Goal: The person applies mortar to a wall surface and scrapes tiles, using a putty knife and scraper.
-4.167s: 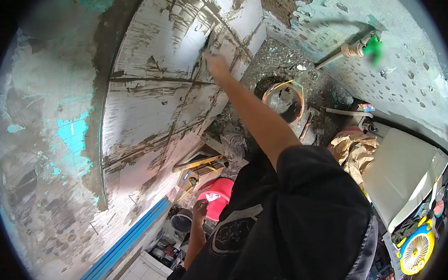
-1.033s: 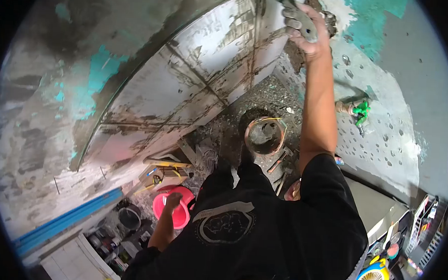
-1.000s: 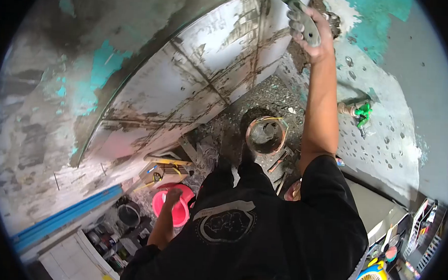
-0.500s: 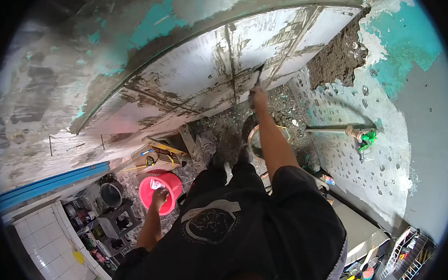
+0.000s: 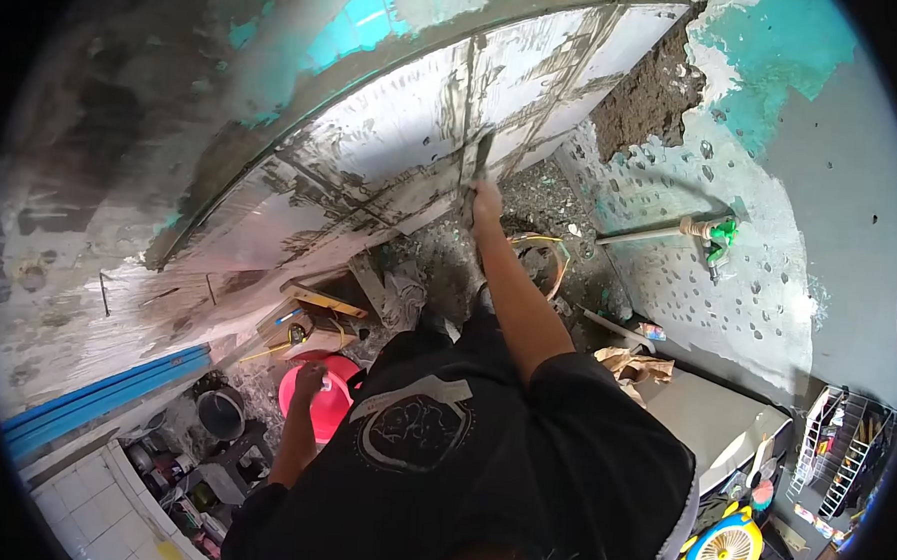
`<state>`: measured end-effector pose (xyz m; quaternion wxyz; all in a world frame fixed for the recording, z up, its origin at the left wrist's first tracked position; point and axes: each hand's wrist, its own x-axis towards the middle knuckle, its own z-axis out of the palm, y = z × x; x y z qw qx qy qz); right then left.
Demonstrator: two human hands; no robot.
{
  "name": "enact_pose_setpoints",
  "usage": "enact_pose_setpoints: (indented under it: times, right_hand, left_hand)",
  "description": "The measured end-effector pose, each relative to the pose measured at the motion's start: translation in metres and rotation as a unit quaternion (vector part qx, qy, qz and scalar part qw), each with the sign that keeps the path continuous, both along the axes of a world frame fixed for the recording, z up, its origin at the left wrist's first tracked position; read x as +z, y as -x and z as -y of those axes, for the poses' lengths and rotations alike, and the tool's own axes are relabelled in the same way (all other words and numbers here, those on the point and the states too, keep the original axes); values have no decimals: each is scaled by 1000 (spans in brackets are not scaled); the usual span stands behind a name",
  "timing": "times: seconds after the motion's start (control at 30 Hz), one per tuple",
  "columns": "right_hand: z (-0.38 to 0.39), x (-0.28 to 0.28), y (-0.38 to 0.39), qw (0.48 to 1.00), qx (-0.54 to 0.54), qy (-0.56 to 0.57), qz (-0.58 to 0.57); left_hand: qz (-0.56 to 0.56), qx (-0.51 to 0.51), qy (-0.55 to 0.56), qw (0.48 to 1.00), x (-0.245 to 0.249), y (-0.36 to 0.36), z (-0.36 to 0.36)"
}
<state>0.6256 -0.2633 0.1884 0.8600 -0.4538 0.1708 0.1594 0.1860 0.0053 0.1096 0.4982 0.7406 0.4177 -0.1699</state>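
We observe the right hand (image 5: 487, 195), at twelve o'clock from the person's chest, clenched round the handle of a narrow dark tool (image 5: 482, 153). The blade points up to twelve and lies against the tiled wall (image 5: 375, 137), on or just beside the upright joint (image 5: 469, 86) where it meets a crossing seam. Grey smears cover the tile faces on both sides of that line.

The left hand (image 5: 309, 379) hangs low at seven o'clock, at the rim of the red bucket (image 5: 331, 407). We cannot tell whether its fingers grip anything.

In our judgement the work is a stroke along the joint, and it would go best with:
- the blade kept flat and in line with the seam, not skewed across a tile face;
- even pressure from a straight wrist, the arm being nearly at full reach;
- one continuous pass, to avoid fresh smears;
- steady footing, given the rubble and the orange bucket (image 5: 550, 256) at one o'clock of the feet.

The tap (image 5: 713, 230) at three o'clock stands well clear.
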Motion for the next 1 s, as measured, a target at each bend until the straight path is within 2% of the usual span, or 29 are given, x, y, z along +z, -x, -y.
enact_pose_setpoints:
  times: [0.07,0.1,0.2,0.27,0.3,0.33,0.37,0.47,0.5,0.6,0.63,0.67,0.73,0.77,0.8,0.83,0.87,0.93,1.0]
  right_hand:
    - [-20,33,-13,995,-73,43,61]
    - [-28,52,-10,991,-71,37,112]
    - [-72,76,-3,991,-89,70,65]
    - [-106,72,7,964,-91,167,186]
    - [-101,74,16,973,-77,137,172]
    - [-95,77,28,980,-62,104,160]
    - [-90,78,28,983,-55,94,149]
    - [-67,64,21,985,-45,120,111]
    - [-64,74,12,991,-77,52,98]
    - [-88,102,1,992,-44,26,118]
    - [-99,99,7,987,-46,56,144]
    - [-93,103,16,992,-20,38,115]
    - [-67,116,39,998,33,2,60]
    - [-48,120,47,997,64,23,34]
    - [-44,116,46,999,14,25,-15]
    - [-30,91,27,995,46,23,-82]
    - [-16,76,14,994,64,3,-89]
    - [8,45,-27,971,128,-120,-160]
    - [20,60,-50,941,206,-219,-152]
  left_hand:
    - [67,20,2,998,-6,-11,-18]
    - [82,9,7,997,3,-10,-20]
    - [65,-11,62,996,7,2,-27]
    - [91,-3,108,990,-19,33,-30]
    - [-24,-69,7,997,-21,42,-24]
    - [-45,-104,7,994,-20,48,-26]
    - [-65,-137,4,988,1,47,-21]
    - [-25,-155,35,987,8,57,-24]
    - [-4,-173,28,985,-3,62,-30]
    - [-34,-68,60,995,-24,60,-38]
    - [-41,17,97,994,-31,54,-38]
    - [-49,101,135,984,-35,49,-36]
    - [-56,101,118,986,-1,20,-25]
    - [-48,94,114,988,-4,16,-26]
    - [-33,86,111,990,-9,14,-27]
    - [-17,81,109,991,-18,14,-29]
    - [6,74,105,992,-28,15,-33]
    - [46,50,104,992,-46,22,-37]
    - [62,40,107,992,-55,29,-39]
